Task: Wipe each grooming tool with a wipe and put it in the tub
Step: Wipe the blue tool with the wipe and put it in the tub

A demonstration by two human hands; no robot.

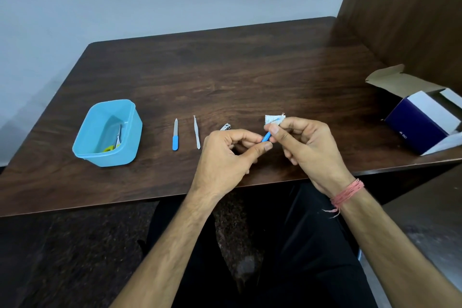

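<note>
The left hand [232, 147] pinched the blue handle of a small tool [266, 137] between thumb and forefinger, just above the table's [250, 70] near edge; the right hand [303, 141] held a small white wipe [273, 119] folded round the tool's far end, fingers curled on it, so both hands were closed on something and neither was free. The tool looked light, thin and stiff, probably with a smooth plastic handle that a damp wipe could make slippery; the handle seemed the sensible place to hold it, leaving the working end to the wipe, which was soft and limp. At nine o'clock from the hands lay a nail clipper [225, 127], tweezers [197, 132] and a blue-handled file [175, 134], well apart from each other; farther at nine o'clock stood the blue tub [130, 117], already holding a pair of scissors [115, 140]. At three o'clock sat an open box [420, 122]; its side bore small pale lettering too blurred to read; faint print on the wipe was also illegible.
</note>
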